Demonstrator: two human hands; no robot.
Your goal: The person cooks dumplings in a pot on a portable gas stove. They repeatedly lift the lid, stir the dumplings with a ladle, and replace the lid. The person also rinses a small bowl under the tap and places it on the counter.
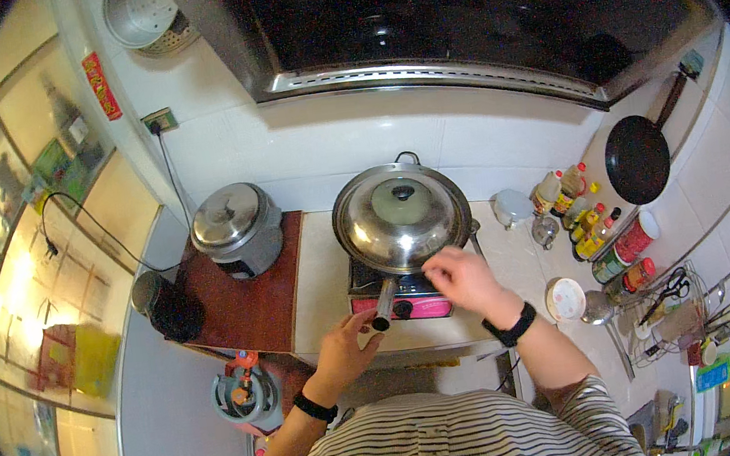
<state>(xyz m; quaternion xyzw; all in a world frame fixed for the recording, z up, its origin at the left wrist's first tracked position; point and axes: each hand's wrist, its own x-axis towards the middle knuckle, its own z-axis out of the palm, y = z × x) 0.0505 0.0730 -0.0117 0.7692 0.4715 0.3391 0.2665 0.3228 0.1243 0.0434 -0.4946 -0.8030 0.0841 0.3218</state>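
A wok [348, 259] with a domed metal lid [366, 234] stands on a portable gas stove [434, 306] with a pink front. The lid has a glass centre and a black knob [403, 192]. The wok's handle [384, 302] points toward me. My left hand [346, 353] is at the handle's black end, thumb and fingers apart; whether it touches the handle is unclear. Just beyond the stove's control knob [403, 309], my right hand [461, 279] hovers near the front right rim with its fingers curled. The inside of that hand is hidden.
On the left, a rice cooker [235, 230] stands on a brown board [259, 309], with a gas cylinder [247, 396] below. Bottles [589, 245], a white bowl [565, 299] and a ladle [597, 309] are at right. A frying pan [637, 159] hangs there. The range hood [442, 78] juts overhead.
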